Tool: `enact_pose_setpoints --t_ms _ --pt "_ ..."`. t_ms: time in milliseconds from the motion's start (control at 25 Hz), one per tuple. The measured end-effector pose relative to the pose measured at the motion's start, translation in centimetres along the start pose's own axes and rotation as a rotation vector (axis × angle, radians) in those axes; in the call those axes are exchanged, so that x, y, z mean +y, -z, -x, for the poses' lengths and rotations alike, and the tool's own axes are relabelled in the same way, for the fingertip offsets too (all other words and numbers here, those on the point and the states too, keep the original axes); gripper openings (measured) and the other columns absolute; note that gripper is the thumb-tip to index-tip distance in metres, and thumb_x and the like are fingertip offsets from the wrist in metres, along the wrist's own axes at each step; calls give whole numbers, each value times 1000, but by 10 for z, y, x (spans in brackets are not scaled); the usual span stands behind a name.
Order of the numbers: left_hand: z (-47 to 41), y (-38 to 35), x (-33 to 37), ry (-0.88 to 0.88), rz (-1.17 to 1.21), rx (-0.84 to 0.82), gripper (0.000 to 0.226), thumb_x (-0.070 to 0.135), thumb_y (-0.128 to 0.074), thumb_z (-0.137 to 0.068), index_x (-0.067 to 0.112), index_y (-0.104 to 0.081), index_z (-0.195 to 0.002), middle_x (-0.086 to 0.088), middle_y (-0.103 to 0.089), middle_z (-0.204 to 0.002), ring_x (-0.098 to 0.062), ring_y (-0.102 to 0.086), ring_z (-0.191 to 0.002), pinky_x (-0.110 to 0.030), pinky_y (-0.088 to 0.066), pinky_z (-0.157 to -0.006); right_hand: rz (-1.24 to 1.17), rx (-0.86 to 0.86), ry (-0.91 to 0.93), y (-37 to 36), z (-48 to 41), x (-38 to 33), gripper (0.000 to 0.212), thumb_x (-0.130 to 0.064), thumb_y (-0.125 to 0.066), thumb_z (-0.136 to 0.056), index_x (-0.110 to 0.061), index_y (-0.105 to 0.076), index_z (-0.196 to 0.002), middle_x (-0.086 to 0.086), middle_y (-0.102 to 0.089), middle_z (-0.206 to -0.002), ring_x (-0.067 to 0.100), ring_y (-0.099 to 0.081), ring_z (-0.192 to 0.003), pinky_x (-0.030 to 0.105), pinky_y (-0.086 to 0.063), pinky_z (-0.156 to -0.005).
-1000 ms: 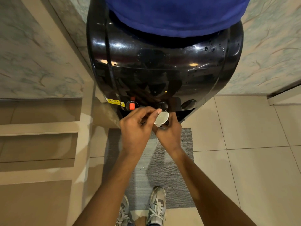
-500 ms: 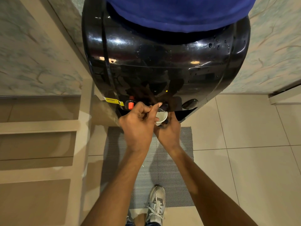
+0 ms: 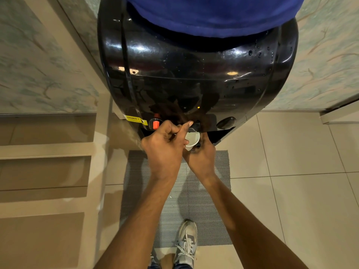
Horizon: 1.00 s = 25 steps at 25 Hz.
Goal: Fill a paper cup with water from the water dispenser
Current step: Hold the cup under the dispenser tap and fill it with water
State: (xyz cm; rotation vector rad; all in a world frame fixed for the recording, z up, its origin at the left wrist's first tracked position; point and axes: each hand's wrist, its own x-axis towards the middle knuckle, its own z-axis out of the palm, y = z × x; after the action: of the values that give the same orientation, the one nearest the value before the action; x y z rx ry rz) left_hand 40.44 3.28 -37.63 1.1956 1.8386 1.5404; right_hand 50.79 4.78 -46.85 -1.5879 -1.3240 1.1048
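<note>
Here the person stands right up against a glossy black water dispenser [image 3: 196, 74] that fills the upper middle of the frame, its top covered by a blue cloth [image 3: 211, 14]. Water droplets speckle the shiny casing toward the upper right. Low on the front of the dispenser, just left of centre, a red tap [image 3: 156, 124] sits beside a yellow warning sticker [image 3: 135, 119], and a dark round tap [image 3: 226, 122] shows further right.

The white paper cup [image 3: 192, 139] is at the centre of the frame, upright with its open mouth facing the camera, tucked under the middle outlet of the dispenser. The right hand [image 3: 201, 160] comes up from the lower right and wraps the cup from below and behind, its fingers curled round the cup's side and mostly hidden by it. The left hand [image 3: 164, 150] lies just left of the cup and partly over the right hand; its fingers are curled in on themselves, and one finger stretches up and right to the dark lever just above the cup's rim. Whether water is running, I cannot tell.

Below the hands a grey woven mat [image 3: 211, 206] lies on the beige tiled floor [image 3: 295, 171], and one grey laced sneaker [image 3: 186, 241] stands at its near edge, bottom centre. Pale marbled wall panels [image 3: 33, 61] flank the dispenser on both sides.
</note>
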Motion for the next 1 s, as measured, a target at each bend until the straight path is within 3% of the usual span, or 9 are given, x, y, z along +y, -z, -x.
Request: enact_pose_setpoints --t_ms 160,280,440,600,760,880,1000 --pt "0 0 0 5 10 0 30 17 -86 -83 -1 -67 -69 -5 -72 -58 -12 -74 -54 -40 -63 -56 19 8 -10 0 0 1 56 -25 -93 -71 -16 -62 -117 -5 -76 -99 8 -72 -86 17 -53 -67" --pt "0 0 -1 9 11 0 30 16 -86 -83 -3 -67 -70 -7 -72 -58 -9 -74 -54 -38 -63 -57 15 14 -15 -1 0 2 58 -26 -92 -71 -16 -63 -119 -6 -77 -97 7 -72 -81 18 -52 -65" --pt "0 0 -1 17 13 0 29 16 -86 -83 -3 -67 -70 -8 -72 -58 -7 -74 -55 -38 -63 -57 18 20 -2 -2 0 4 60 -27 -92 -71 -15 -62 -121 -4 -77 -101 10 -74 -89 25 -59 -70" --pt "0 0 -2 6 12 1 29 15 -86 -84 -2 -67 -70 -6 -73 -58 -9 -74 -55 -37 -63 -57 0 17 -14 -2 -1 4 57 -23 -92 -71 -13 -63 -119 -3 -77 -99 9 -73 -86 18 -54 -67" --pt "0 0 -3 2 12 -8 28 15 -85 -84 -2 -68 -71 -7 -73 -59 -7 -74 -56 -37 -63 -56 -13 22 -20 -2 -1 3 53 -21 -92 -71 -14 -63 -115 -5 -76 -98 9 -73 -87 21 -56 -69" --pt "0 0 -3 6 25 -13 28 15 -85 -84 -3 -68 -71 -8 -73 -59 -9 -74 -55 -40 -63 -56 -22 10 -22 -1 -1 3 52 -17 -92 -71 -21 -61 -112 -12 -74 -96 3 -72 -87 16 -54 -69" --pt "0 -1 -6 25 41 -15 30 17 -85 -84 -3 -68 -70 -8 -72 -58 -13 -74 -54 -45 -63 -55 -15 8 -8 -1 0 3 55 -17 -92 -71 -16 -61 -116 -12 -73 -96 6 -73 -88 19 -56 -71"
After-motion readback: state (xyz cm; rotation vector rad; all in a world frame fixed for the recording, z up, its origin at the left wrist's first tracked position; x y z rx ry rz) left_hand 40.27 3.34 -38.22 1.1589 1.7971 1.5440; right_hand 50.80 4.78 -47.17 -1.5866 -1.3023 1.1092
